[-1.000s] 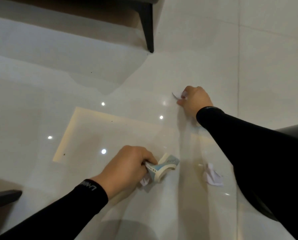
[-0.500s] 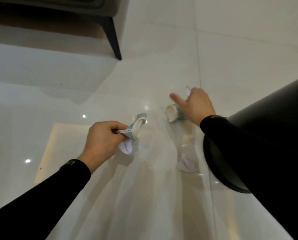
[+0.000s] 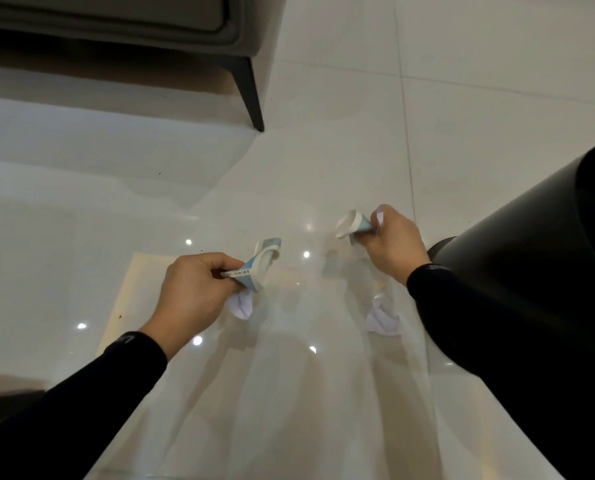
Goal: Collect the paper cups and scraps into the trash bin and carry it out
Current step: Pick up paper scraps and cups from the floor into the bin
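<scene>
black cylindrical trash bin (image 3: 517,258) at right, crumpled white paper scrap (image 3: 382,322) on glossy tile floor (image 3: 341,98) just left of it, grey sofa (image 3: 116,26) far left behind.

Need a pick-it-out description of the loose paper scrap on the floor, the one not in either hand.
Start at the black cylindrical trash bin on the right of the glossy pale tiled floor. Just left of its base, below the right hand, lies a crumpled white paper scrap. Unlike the flattened blue-and-white paper cup and white scrap in the left hand, or the right hand's cup, nothing holds it.
</scene>
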Motion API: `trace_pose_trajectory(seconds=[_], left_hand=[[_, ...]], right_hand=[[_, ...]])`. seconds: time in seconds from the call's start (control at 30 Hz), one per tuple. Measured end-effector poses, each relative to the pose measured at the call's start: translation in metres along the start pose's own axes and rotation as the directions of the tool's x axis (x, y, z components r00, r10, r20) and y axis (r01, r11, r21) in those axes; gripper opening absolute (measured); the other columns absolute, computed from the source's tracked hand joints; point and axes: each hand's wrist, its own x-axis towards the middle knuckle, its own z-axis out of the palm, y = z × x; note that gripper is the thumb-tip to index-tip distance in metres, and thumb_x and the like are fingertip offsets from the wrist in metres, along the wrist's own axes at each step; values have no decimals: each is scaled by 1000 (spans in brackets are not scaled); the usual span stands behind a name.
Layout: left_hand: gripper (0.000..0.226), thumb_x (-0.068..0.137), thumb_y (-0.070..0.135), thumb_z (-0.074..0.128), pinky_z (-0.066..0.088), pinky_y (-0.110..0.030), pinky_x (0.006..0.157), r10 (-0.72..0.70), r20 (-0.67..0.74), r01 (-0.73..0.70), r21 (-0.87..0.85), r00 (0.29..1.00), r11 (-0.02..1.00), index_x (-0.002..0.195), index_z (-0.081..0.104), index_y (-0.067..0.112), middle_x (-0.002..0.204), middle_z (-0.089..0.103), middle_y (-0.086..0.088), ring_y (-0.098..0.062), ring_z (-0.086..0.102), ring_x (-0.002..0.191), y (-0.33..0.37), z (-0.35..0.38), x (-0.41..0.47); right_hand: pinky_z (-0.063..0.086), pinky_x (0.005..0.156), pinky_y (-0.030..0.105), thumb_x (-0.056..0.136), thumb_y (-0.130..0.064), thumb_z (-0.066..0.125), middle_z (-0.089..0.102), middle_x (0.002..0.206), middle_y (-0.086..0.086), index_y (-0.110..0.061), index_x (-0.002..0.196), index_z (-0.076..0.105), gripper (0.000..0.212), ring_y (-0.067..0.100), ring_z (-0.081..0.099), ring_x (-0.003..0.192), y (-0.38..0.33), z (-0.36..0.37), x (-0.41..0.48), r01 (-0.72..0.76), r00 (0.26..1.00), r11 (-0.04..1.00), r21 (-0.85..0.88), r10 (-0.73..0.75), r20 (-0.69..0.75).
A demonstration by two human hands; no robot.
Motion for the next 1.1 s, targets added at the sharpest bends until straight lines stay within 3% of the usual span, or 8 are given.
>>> trace_pose_trajectory(seconds=[0.1,0.3,0.47,0.6,0.73,0.83,0.97,1.1], left_hand=[[24,68,4,68,37,-4,45,-35,-29,34,-48,999,998,56,70,24,49,68,2,2,56,46,5,9,9],[21,70,3,64,40,-8,52,42,88,-44,13,995,999,62,71,21,49,68,2,-10,64,59,24,35,12],[18,71,3,63,38,-3,50,86,130,-94,55,988,994,65,72,17,57,70,-2,-17,66,66,26,45,7],[20,72,3,63,39,-5,52,81,121,-90,71,989,993,64,72,18,54,70,-4,-20,66,68,25,41,10],[18,71,7,65,42,-10,59,115,124,-123,64,986,990,59,71,20,52,70,0,-17,67,64,39,37,12],[20,75,8,65,47,-16,63,243,213,-256,37,946,966,59,71,19,53,71,-5,-17,69,54,76,31,15],[19,76,6,66,52,-18,65,416,204,-425,1,886,905,63,73,18,50,70,1,-10,66,47,151,28,15],[17,73,7,68,46,-11,56,551,251,-548,-89,796,832,62,72,19,52,70,7,-1,62,46,232,46,-6]], right_hand=[[26,49,22,83,-28,63,43,67,-7,-27,67,29,37,8,42,60,4,-18,-24,-44,981,998,54,33,192],[33,66,25,79,-27,67,53,86,5,-19,70,40,30,26,57,87,27,-13,-80,-101,896,980,-169,163,413],[34,70,21,77,-19,68,43,98,6,-17,67,40,30,26,53,80,36,11,-97,-236,951,970,-60,243,193],[33,50,18,80,-14,60,49,71,1,-16,64,38,27,24,47,69,37,22,-97,-343,937,939,36,338,89],[29,55,22,80,-17,59,42,64,-4,-17,64,35,29,23,48,71,12,6,-87,-297,954,949,104,291,67],[30,55,23,80,-31,60,40,69,-10,-19,83,44,21,18,44,73,-28,-41,-64,-157,983,945,287,176,-41],[34,39,10,86,-22,55,39,75,-9,-5,116,42,36,4,40,60,-67,-124,-46,-80,995,950,303,94,-33],[30,34,12,85,-26,56,43,63,-5,-16,78,43,18,6,42,51,-67,-212,-63,-89,996,991,96,91,-21]])
